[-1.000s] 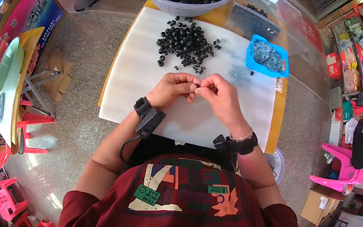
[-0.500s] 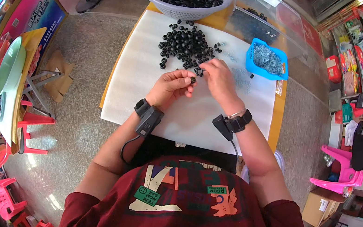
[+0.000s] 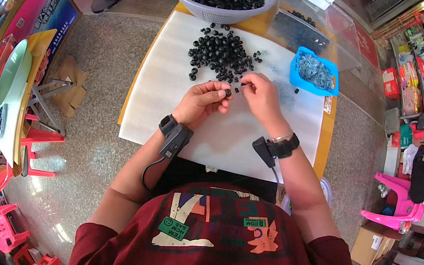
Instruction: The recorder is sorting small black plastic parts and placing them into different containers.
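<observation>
My left hand [image 3: 201, 101] pinches a small black ring-shaped part [image 3: 228, 92] between thumb and fingers, its hole partly showing. Close by on the right, my right hand [image 3: 262, 99] has its fingertips closed on a tiny black piece [image 3: 245, 85], mostly covered by the fingers. Both hands are over a white sheet [image 3: 162, 117] on the table. Just beyond them lies a loose heap of round black parts [image 3: 219, 54], with a few strays near my right fingertips.
A grey plastic basket [image 3: 216, 14] full of black parts stands at the far edge. At the right, a blue tray [image 3: 307, 85] holds small clear bits, some scattered beside it. Behind is a transparent box [image 3: 298, 33]. A pink chair [image 3: 393, 206] stands right on the floor.
My right hand has drawn back slightly from the heap's near edge, a tiny black piece now showing at its fingertips. The left hand keeps its pinch on the ring-shaped part.
</observation>
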Tool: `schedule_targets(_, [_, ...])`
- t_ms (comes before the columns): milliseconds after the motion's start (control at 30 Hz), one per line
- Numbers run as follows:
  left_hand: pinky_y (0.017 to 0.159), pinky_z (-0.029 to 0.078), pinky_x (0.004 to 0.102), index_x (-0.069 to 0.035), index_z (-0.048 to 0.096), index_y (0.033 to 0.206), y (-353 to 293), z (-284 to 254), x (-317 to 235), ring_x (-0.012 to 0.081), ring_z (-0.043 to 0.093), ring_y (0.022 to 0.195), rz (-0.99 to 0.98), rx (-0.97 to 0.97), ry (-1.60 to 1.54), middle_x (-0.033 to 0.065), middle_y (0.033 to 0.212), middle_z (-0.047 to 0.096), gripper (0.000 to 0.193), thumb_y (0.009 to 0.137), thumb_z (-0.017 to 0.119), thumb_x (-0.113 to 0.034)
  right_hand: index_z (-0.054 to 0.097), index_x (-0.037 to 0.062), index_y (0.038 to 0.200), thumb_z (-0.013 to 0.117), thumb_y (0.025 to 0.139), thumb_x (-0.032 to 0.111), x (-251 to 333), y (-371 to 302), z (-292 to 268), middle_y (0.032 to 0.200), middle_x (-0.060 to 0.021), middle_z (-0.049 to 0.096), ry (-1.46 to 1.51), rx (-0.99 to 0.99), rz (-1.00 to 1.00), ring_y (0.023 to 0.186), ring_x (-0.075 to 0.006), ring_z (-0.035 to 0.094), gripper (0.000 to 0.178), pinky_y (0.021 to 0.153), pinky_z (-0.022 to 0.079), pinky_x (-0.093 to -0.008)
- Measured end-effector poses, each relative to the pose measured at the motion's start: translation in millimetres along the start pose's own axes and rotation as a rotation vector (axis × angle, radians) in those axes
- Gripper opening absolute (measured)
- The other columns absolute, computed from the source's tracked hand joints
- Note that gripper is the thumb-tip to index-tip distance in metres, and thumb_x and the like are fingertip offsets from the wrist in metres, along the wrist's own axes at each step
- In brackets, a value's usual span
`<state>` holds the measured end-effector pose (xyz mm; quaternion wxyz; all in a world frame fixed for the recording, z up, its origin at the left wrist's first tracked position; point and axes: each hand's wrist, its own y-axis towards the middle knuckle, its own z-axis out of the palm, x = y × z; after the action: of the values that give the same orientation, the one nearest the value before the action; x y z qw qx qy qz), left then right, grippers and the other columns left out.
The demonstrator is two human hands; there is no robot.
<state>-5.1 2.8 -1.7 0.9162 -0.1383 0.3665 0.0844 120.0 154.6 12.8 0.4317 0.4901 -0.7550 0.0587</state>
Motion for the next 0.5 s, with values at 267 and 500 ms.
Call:
schedule_targets(267, [0.071, 0.053, 0.0258, 0.002, 0.057, 0.111, 1, -6, 1, 0.0145, 0.063, 0.076, 0.007, 0.028, -0.02, 0.0082, 0.091, 0.064, 0.021, 0.092, 0.056, -0.006, 0.061, -0.001, 0.09, 0.063, 0.083, 0.002, 49, -12, -1, 0.081, -0.004, 0.064, 0.711, 0.06, 0.302, 0.074, -0.008, 0.06, 0.008, 0.068, 0.05, -0.0234])
schedule_targets(500, [0.072, 0.053, 0.0264, 0.0, 0.057, 0.112, 2, -3, 4, 0.0144, 0.062, 0.078, 0.063, 0.009, 0.035, 0.006, 0.091, 0.063, 0.021, 0.091, 0.057, -0.007, 0.06, -0.0008, 0.088, 0.064, 0.081, 0.002, 53, -19, 4, 0.08, -0.0083, 0.062, 0.276, -0.058, 0.137, 0.072, -0.0176, 0.063, 0.009, 0.066, 0.05, -0.029])
